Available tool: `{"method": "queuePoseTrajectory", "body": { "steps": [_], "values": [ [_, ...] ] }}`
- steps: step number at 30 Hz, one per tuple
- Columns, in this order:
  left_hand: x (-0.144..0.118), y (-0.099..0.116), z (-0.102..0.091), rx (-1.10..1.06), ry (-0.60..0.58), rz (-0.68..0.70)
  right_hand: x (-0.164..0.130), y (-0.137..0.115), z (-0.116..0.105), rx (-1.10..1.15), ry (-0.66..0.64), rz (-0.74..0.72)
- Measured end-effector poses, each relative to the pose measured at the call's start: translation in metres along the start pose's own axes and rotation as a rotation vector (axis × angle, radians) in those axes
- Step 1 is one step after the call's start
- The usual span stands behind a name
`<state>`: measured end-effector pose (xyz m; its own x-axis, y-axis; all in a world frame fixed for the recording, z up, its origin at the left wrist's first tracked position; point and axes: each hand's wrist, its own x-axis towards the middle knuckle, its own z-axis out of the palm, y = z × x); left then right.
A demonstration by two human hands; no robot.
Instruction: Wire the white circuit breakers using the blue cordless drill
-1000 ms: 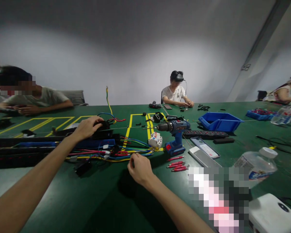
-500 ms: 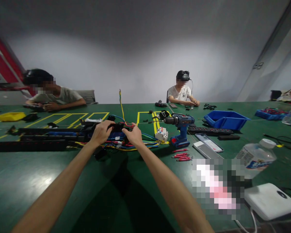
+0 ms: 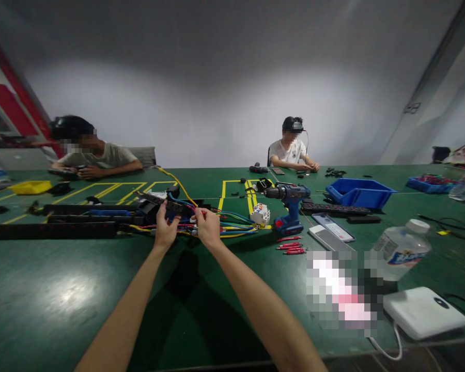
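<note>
My left hand is closed around a black plastic part with wires running through it, thumb on the near side. Just to its right, my right hand pinches a wire, its fingertips partly hiding what they grip. A yellow cable arches up from between the hands and bends over to the left. Blue, green, red and yellow wires run right from under my right hand. They end near a white terminal or breaker block. Long black strips extend to the left.
A blue cordless drill stands right of the wires, with red-handled tools before it. Further right are phones, a bottle, a white power bank and a blue bin. Two people sit across the green table.
My left hand has turned and come nearer, tilting the black part. My right hand has shifted left and down into a pinch. The yellow cable, upright before, now leans left.
</note>
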<state>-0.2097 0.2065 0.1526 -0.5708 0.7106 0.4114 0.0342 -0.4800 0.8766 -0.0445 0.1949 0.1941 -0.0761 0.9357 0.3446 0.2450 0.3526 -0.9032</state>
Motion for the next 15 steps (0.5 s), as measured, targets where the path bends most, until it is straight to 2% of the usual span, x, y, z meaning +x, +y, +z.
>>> {"method": "queuePoseTrajectory", "body": {
  "steps": [2, 3, 5, 9, 15],
  "values": [
    [0.002, -0.001, -0.005, -0.273, 0.125, -0.278, -0.010, 0.000, 0.002, -0.032, 0.016, -0.030],
    [0.004, 0.000, -0.008, -0.356, 0.150, -0.395, -0.015, -0.001, 0.003, -0.052, 0.025, -0.054],
    [0.008, 0.001, -0.018, -0.410, 0.136, -0.541, -0.025, -0.002, 0.005, -0.089, 0.039, -0.117],
    [0.007, 0.002, -0.029, -0.520, 0.020, -0.701, -0.042, -0.008, 0.010, -0.125, 0.028, -0.245],
    [-0.004, 0.002, -0.021, -0.847, -0.182, -0.818, -0.060, -0.017, 0.009, -0.122, -0.035, -0.316]
  ]
}}
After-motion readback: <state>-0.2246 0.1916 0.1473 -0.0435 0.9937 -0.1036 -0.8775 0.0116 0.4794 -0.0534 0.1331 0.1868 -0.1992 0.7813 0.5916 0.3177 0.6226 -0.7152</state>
